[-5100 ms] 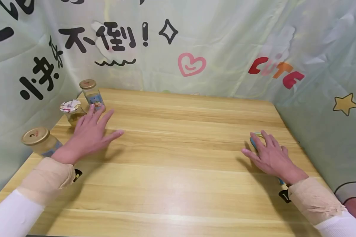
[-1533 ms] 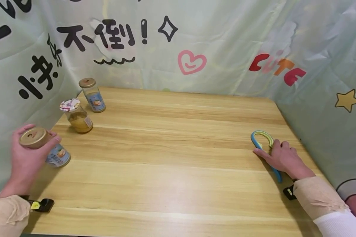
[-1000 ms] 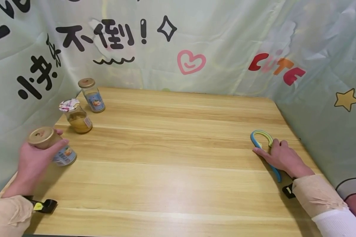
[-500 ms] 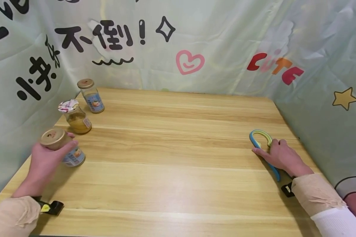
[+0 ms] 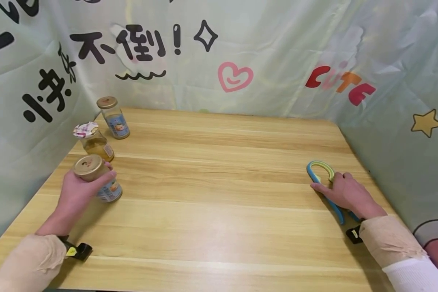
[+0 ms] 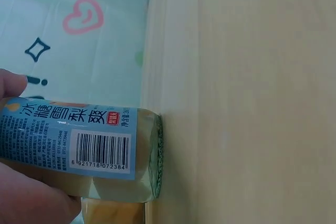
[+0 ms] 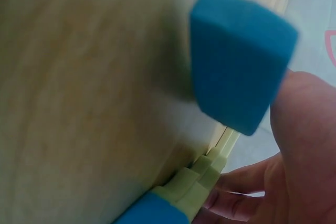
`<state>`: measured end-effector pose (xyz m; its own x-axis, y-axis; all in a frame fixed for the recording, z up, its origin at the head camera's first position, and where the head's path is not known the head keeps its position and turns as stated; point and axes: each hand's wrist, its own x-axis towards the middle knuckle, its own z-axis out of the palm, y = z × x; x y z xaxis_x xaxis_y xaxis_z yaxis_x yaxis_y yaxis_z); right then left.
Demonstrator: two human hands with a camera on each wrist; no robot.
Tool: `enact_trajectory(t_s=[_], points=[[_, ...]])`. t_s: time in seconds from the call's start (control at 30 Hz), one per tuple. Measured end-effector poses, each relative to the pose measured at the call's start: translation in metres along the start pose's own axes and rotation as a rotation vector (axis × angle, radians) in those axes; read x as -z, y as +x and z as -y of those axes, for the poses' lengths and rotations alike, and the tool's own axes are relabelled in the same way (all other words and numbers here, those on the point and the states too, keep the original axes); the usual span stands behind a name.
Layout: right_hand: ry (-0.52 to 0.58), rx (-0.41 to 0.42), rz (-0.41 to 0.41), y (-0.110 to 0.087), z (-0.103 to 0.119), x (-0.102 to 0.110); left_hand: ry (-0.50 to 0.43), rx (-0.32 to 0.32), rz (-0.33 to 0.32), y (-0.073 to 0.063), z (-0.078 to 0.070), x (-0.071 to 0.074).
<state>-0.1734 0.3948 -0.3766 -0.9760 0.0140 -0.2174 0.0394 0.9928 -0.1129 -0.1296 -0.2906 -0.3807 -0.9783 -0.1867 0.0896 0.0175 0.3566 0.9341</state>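
Note:
My left hand (image 5: 78, 188) grips a glass jar (image 5: 109, 191) with a gold lid and a blue label, thumb across its near side. The left wrist view shows the jar's barcode label (image 6: 100, 150) and its base close to the tabletop; I cannot tell whether they touch. At the right, my right hand (image 5: 352, 196) holds a blue and yellow-green jar opener (image 5: 319, 163), curved like a hook with two legs. In the right wrist view a blue leg end (image 7: 241, 61) stands near the camera, and stepped yellow-green ridges (image 7: 197, 179) line the inside. Fingers partly hide its middle.
Just behind the held jar stands a jar with a patterned white lid (image 5: 86, 129) and yellowish contents. Farther back is another gold-lidded jar (image 5: 117, 125). A printed cloth (image 5: 270, 61) borders the wooden table (image 5: 219, 194) at the back and sides.
My left hand, once spread open near the jars, has gripped the nearest jar and carried it rightward. My right hand went from hovering over the jar opener to holding it, and stays about there.

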Motion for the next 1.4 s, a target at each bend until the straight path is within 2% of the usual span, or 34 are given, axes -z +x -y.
enact_trajectory(t_s=[0.1,0.2,0.6,0.93,1.1,1.2,1.4], points=[[-0.001,0.001,-0.002,-0.001,0.0,0.0,0.053,-0.017,0.014,0.003,-0.004,-0.008],[-0.002,0.002,-0.004,-0.001,0.0,0.0,0.061,-0.028,0.032,0.005,-0.007,-0.016],[0.004,0.003,-0.005,0.002,0.0,0.002,-0.015,-0.054,0.094,0.015,-0.021,-0.046],[0.006,-0.003,-0.005,0.004,-0.002,0.001,0.0,-0.047,0.137,0.024,-0.032,-0.068],[0.008,0.004,-0.006,0.004,-0.002,0.0,0.041,-0.007,0.161,0.031,-0.037,-0.079],[0.006,0.004,-0.002,0.004,-0.002,0.0,0.036,0.007,0.178,0.036,-0.039,-0.087],[0.003,-0.002,0.001,0.005,-0.001,0.001,-0.002,-0.018,0.208,0.042,-0.042,-0.101]])
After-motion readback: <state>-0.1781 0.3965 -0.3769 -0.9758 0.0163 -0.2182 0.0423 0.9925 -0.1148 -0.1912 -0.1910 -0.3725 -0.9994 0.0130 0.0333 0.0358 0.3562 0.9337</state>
